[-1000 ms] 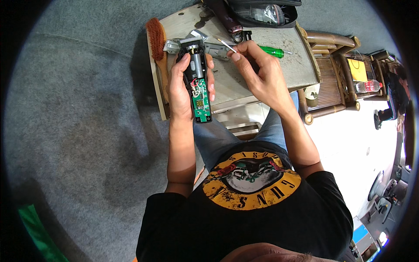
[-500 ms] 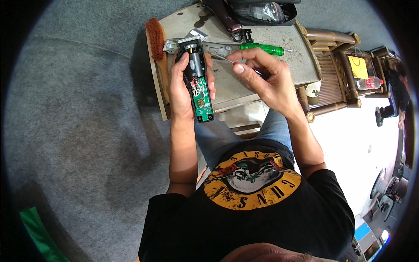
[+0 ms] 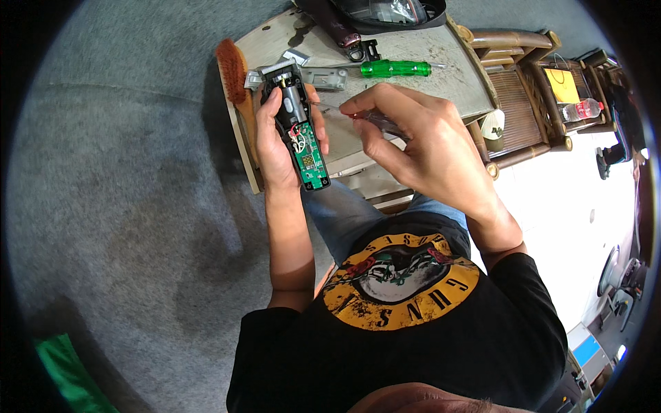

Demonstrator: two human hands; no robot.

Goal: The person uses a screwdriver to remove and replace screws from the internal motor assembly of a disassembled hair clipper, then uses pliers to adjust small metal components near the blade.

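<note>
- One black, elongated hair clipper (image 3: pixel 294 104) with exposed green circuit board (image 3: pixel 310 160), gripped in the left hand (image 3: pixel 277 155) over the pale surface (image 3: pixel 451 82), long axis pointing away from the body.
- Right hand (image 3: pixel 430 141), to its right, pinches a slim metal-shafted tool (image 3: pixel 383 122); tip contact unclear.

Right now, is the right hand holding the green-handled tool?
No, the green-handled tool lies on the table, apart from the right hand.
</note>
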